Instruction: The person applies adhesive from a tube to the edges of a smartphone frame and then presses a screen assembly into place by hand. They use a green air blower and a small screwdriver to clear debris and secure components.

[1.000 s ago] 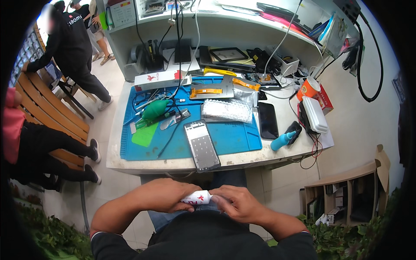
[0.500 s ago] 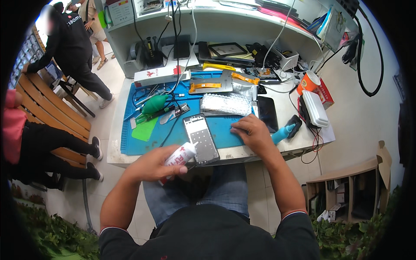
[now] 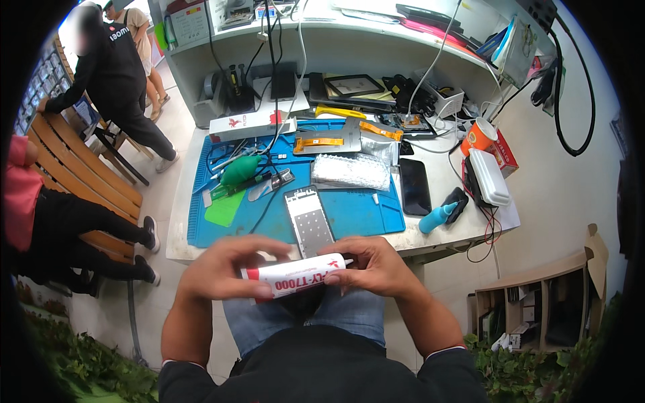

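In front of my body I hold a white and red glue tube (image 3: 299, 275) roughly level, its thin nozzle pointing right. My left hand (image 3: 232, 269) is closed round the tube's left end, thumb along the near side. The fingers and thumb of my right hand (image 3: 371, 266) grip its right end beside the nozzle. Just beyond the tube, a phone frame (image 3: 309, 216) with a grey and white inner face lies on the blue work mat (image 3: 269, 221); the hands and tube cover its near end. A small white cap (image 3: 376, 198) is on the mat to the right.
Around the mat are a bubble-wrapped packet (image 3: 351, 172), a green air blower (image 3: 240, 171), a black phone (image 3: 415, 187), a light blue bottle (image 3: 438, 216) and an orange cup (image 3: 478, 136). Cables hang from the shelf (image 3: 322, 27). Other people stand at the left, by a wooden bench (image 3: 87, 161).
My right hand has come back from the mat's right side to the tube, and the small white cap now shows there. The tube has turned level and moved right and nearer me.
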Tool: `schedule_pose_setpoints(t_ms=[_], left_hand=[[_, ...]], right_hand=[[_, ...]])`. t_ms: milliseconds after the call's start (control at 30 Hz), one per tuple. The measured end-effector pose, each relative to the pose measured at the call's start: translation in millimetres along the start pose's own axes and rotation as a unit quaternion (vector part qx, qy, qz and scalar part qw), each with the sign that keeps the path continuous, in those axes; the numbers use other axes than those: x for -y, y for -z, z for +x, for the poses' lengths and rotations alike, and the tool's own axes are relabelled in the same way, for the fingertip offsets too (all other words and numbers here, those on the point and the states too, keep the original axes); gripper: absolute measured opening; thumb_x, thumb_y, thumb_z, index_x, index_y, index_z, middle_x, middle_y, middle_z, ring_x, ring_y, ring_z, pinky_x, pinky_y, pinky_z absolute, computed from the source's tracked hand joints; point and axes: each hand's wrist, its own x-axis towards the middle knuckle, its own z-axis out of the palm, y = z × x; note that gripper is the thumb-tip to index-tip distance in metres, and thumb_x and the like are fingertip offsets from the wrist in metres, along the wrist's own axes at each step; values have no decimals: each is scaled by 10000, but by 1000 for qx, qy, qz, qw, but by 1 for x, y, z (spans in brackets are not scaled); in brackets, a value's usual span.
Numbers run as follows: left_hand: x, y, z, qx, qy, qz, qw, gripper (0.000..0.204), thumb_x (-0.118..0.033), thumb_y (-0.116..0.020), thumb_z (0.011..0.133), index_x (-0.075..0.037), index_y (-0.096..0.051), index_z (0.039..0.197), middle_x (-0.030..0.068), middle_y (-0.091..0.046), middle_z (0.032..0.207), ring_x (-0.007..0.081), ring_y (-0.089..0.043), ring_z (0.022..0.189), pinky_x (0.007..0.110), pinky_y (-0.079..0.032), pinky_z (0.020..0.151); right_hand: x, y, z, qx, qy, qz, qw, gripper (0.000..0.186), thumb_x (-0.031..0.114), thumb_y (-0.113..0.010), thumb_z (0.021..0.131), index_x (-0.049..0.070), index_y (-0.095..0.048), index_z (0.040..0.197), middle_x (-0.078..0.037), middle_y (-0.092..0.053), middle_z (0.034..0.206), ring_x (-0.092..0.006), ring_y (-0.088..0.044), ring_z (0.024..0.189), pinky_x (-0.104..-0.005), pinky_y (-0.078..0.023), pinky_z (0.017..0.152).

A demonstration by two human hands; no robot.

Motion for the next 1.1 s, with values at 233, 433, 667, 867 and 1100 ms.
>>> schedule_pose_setpoints(t_ms=[233,433,667,867,1100], left_hand=[[47,-56,24,-187,-136,-167,958,852,-574,-737,979,81,-527,1482,235,-668,1334,273,-776,973,335,-663,736],[48,-23,64,-387,-137,-156,898,530,-377,-423,1189,81,-539,1429,285,-733,1226,355,-806,930,350,-694,732],[68,-5,99,-439,-124,-130,880,411,-212,-618,1117,108,-599,1375,247,-753,1148,311,-807,905,338,-684,747],[78,-1,105,-439,-130,-124,880,398,-216,-590,1129,109,-614,1359,232,-763,1110,289,-806,878,344,-683,740],[89,0,108,-463,-154,-136,862,385,-221,-541,1145,104,-637,1327,225,-766,1090,289,-801,860,349,-673,720]], right_hand=[[-30,-25,17,-58,73,123,988,533,89,-856,953,-50,-663,1430,-161,-730,1309,-140,-741,961,-256,-654,709],[-34,-8,2,-296,159,-379,862,703,336,-984,794,-28,-715,1332,-130,-718,1201,-268,-702,1073,-398,-575,881],[-69,16,4,-265,234,-511,784,661,467,-983,705,92,-791,1215,-81,-680,1076,-268,-613,975,-414,-453,871],[-64,18,3,-239,233,-514,790,538,404,-972,712,132,-824,1151,-33,-676,1061,-241,-608,959,-397,-434,855],[-76,11,8,-246,269,-537,761,621,243,-963,679,155,-787,1268,-27,-713,1057,-238,-622,952,-419,-426,875]])
